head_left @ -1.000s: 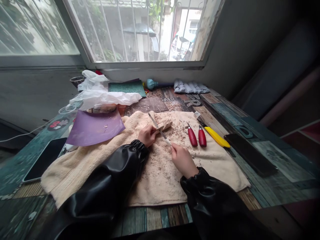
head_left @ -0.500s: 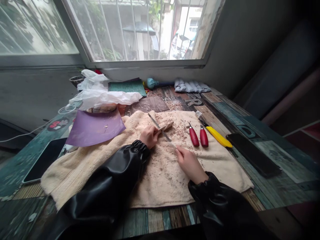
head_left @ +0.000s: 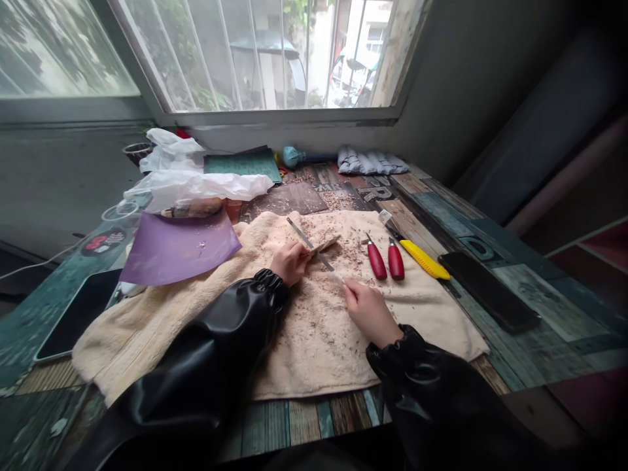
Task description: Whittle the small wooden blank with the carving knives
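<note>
My left hand (head_left: 290, 263) is closed around one end of a small, slim piece of wood (head_left: 326, 244), whose free end points right and away from me. Closed on the near end of a thin, flat metal file (head_left: 305, 238) is my right hand (head_left: 369, 310). The file lies across the wood piece, its far tip up and to the left. Beneath both hands spreads a cream towel (head_left: 314, 356) strewn with wood shavings. To the right of the wood lie two red-handled carving knives (head_left: 377, 260) and a yellow-handled cutter (head_left: 424, 259).
Left on the towel rests a purple sheet (head_left: 181, 252), with a tablet (head_left: 78, 315) beside it. White plastic bags (head_left: 196, 186), a green mat (head_left: 241, 165) and a grey padded bundle (head_left: 371, 161) line the back. A black phone (head_left: 488, 290) lies at right, on the wooden table (head_left: 520, 248).
The whole view has shifted slightly, so things sit a little higher and further left. Both hands keep their hold, and the file still crosses the wood piece with little visible movement.
</note>
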Tool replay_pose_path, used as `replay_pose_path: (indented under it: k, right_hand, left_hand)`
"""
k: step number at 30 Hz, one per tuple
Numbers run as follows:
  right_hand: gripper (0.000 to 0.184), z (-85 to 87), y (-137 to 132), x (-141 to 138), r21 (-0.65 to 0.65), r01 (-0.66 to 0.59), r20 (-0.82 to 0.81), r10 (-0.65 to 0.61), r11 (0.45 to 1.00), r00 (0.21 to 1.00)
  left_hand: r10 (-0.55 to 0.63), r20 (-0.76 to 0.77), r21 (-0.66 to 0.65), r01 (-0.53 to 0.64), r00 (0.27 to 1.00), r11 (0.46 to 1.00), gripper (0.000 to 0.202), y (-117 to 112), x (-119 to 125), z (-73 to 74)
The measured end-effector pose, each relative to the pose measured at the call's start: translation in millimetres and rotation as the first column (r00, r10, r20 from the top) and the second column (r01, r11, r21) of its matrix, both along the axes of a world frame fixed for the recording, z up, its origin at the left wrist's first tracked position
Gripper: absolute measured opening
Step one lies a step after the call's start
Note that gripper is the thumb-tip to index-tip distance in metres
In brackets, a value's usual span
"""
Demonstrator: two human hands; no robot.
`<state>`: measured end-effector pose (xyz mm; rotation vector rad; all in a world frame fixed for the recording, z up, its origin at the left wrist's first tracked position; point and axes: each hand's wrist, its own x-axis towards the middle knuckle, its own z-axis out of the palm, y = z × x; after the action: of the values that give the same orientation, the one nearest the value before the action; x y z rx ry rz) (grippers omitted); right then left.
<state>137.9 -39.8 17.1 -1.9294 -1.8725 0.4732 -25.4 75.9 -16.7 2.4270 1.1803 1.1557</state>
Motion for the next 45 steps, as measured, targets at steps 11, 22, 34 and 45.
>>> replay_pose_path:
  k: [11, 22, 34, 45]
  right_hand:
    - [0.026, -2.2, 7.4, -9.2, 0.018, 0.017, 0.039, -0.017, 1.0, 0.999]
    - [0.027, -1.6, 25.1, -26.1, 0.041, 0.056, 0.051, -0.058, 0.998, 0.997]
    - [0.027, -0.8, -1.0, -21.3, 0.032, 0.109, 0.09, -0.112, 0.993, 0.99]
    - [0.03, -8.1, 2.5, -17.0, 0.041, 0.078, 0.08, -0.081, 0.996, 0.993]
  left_hand:
    - [0.055, 0.066, -0.032, -0.053, 0.996, 0.998, 0.01, 1.1, 2.3, -1.0]
    - [0.047, 0.089, -0.072, -0.041, 0.995, 0.997, 0.009, -1.3, 3.9, 1.7]
    - [-0.034, 0.109, -0.069, 0.042, 0.993, 0.997, 0.007, -1.8, 5.8, 0.1]
    - [0.038, 0.033, -0.055, -0.036, 0.999, 0.998, 0.008, -5.7, 7.6, 2.4]
